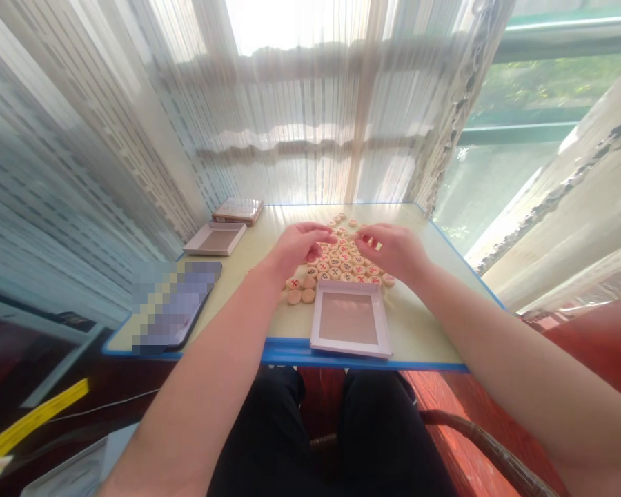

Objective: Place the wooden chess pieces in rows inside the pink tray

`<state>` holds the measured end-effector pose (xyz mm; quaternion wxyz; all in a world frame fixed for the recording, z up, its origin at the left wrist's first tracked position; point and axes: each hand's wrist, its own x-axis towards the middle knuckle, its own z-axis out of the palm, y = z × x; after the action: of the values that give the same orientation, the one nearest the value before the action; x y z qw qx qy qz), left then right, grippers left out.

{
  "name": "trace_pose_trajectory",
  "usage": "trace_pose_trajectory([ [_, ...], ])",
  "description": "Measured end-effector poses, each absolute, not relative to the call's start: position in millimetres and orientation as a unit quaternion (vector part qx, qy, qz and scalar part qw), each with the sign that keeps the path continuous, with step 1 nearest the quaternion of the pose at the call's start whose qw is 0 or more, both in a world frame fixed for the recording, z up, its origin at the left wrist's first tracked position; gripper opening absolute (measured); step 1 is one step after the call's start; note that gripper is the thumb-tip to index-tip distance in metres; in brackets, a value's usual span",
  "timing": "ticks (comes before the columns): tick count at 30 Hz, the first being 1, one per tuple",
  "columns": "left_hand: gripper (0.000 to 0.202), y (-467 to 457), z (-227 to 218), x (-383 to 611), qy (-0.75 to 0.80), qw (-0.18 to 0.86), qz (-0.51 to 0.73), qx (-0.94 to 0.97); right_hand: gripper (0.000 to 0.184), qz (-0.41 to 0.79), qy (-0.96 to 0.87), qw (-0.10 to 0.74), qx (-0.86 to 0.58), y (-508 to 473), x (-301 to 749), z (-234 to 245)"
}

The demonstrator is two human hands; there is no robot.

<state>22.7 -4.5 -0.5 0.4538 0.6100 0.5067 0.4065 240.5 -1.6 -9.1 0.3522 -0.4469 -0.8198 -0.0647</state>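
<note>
Many round wooden Chinese chess pieces point(334, 263) with red and black characters lie close together on the table, marked faces mostly up. My left hand point(303, 246) hovers at their left side, its fingers loosely bent and pointing right, thumb apart from them. At the right side, my right hand point(393, 250) bends its parted fingers down toward the pieces. No piece can be made out in either grasp; the fingers partly hide those beneath. Nearer to me stands a shallow white box tray point(318, 317), touching the front row. Some blank-faced pieces point(294, 297) sit left of it.
The pale table point(243, 297) has a blue edge. At its left lie another shallow box part point(189, 247), a brown box point(237, 210) and a blurred phone-like device point(186, 304). String curtains point(310, 103) hang behind. A curved chair arm point(476, 435) is at lower right.
</note>
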Motion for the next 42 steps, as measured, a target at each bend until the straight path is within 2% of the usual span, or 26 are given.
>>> trace_pose_trajectory([
  [2,0.026,1.5,-3.9,15.7,0.605,0.266,0.458,0.594,0.025,-0.05,-0.796,0.319,-0.512,15.0,252.4,-12.9],
  [4,0.025,5.9,-7.1,7.2,0.674,0.079,0.436,0.592,0.027,-0.041,-0.769,0.281,-0.573,32.6,266.2,-17.4],
  [6,0.028,8.0,-9.8,0.9,0.713,0.008,0.383,0.587,0.03,-0.035,-0.739,0.256,-0.623,46.0,278.0,-20.8],
  [11,0.04,9.5,-15.3,0.3,0.779,0.027,0.217,0.588,0.032,0.0,-0.721,0.2,-0.664,54.3,287.8,-22.6],
  [18,0.053,12.5,-21.8,2.9,0.764,0.048,0.134,0.629,0.03,0.001,-0.731,0.171,-0.66,52.0,282.1,-24.8],
  [22,0.048,9.5,-23.5,7.4,0.724,0.035,0.127,0.677,0.032,-0.017,-0.749,0.233,-0.62,50.0,278.3,-27.3],
  [25,0.048,9.7,-25.8,10.0,0.694,0.029,0.158,0.702,0.03,-0.031,-0.798,0.267,-0.54,43.4,269.8,-28.4],
  [28,0.044,13.4,-28.5,9.1,0.675,0.041,0.187,0.713,0.029,-0.025,-0.852,0.25,-0.459,33.0,256.4,-29.2],
  [32,0.052,18.3,-27.7,11.2,0.672,0.034,0.188,0.716,0.032,0.011,-0.898,0.221,-0.379,22.2,243.2,-29.1],
  [39,0.051,17.6,-21.6,35.4,0.535,0.093,0.064,0.837,0.031,0.078,-0.922,0.214,-0.314,4.2,243.1,-17.7],
  [42,0.048,17.0,-21.1,36.8,0.53,0.081,0.078,0.841,0.026,0.092,-0.926,0.204,-0.304,-4.6,240.1,-14.0],
])
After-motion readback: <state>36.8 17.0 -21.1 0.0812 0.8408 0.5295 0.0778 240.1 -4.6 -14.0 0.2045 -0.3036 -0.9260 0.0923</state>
